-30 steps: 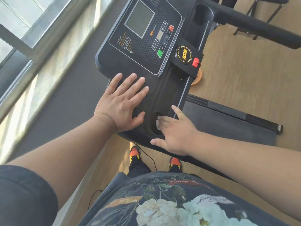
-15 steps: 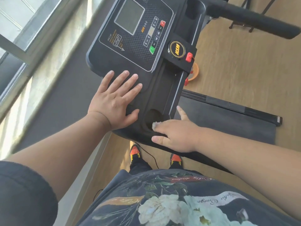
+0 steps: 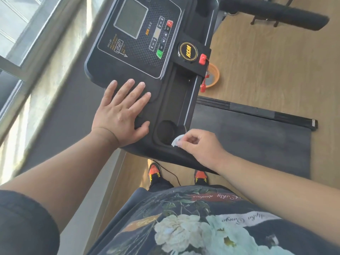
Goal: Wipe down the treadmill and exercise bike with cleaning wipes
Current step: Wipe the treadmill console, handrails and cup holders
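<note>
- My left hand (image 3: pixel 120 115) is lying flat on the treadmill console (image 3: pixel 139 74), fingers spread and straight, palm down just below the control panel, not gripping anything.
- My right hand (image 3: pixel 199 147) has its fingers curled in, pinching a small white cleaning wipe (image 3: pixel 177 141) between thumb and fingertips.
- The wipe sits right at the near rim of the round cup holder (image 3: pixel 165 132) at the console's corner; can't really tell if it's actually touching the plastic.
- Grey display screen (image 3: pixel 131 20) is up top, with the green button (image 3: pixel 159 53) and the red button (image 3: pixel 169 23) at either end of the keypad beside it.
- Red safety key (image 3: pixel 203 58) is clipped on next to the round yellow HSM badge (image 3: pixel 188 51).
- Black treadmill belt (image 3: pixel 248 129) runs off to the right over the wood floor (image 3: pixel 276 67).
- My orange-and-black shoes (image 3: pixel 154 171) are down below the console edge.
</note>
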